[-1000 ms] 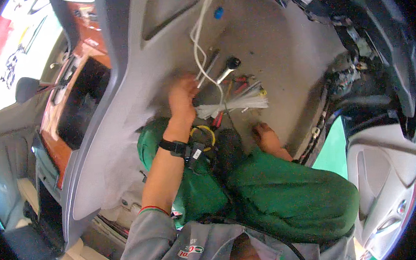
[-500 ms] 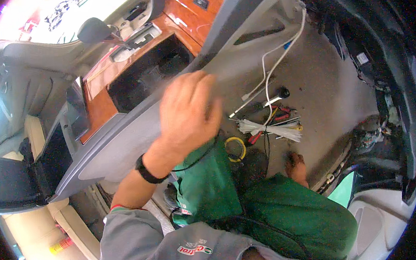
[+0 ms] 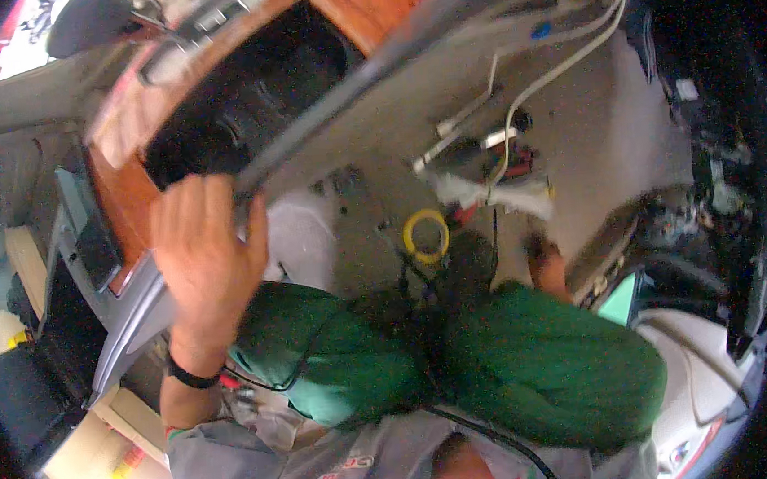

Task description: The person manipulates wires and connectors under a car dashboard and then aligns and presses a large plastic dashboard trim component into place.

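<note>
My left hand (image 3: 209, 249), with a black band (image 3: 191, 375) at its wrist, is closed over the edge of a long grey trim panel (image 3: 371, 80). The panel runs along the wood-finish console (image 3: 124, 210). Low on the footwell floor, what looks like my right hand (image 3: 546, 267) shows beyond my green trouser leg (image 3: 547, 366). Blur and shadow hide its fingers. Nearest to it lie a bundle of white cable ties (image 3: 524, 194) and some red-handled tools (image 3: 513, 162). A yellow ring (image 3: 409, 237), perhaps a tape roll, is by my feet.
A white cable (image 3: 538, 83) hangs into the footwell beside a blue piece (image 3: 541, 30). Exposed wiring and dark trim (image 3: 713, 186) line the right side. The console has a dark open cavity (image 3: 250, 92). A black cord (image 3: 499, 442) crosses my lap.
My left hand has moved left and nearer along the panel edge. The view has shifted, bringing the console closer. The low hand by the tools stays in about the same place.
</note>
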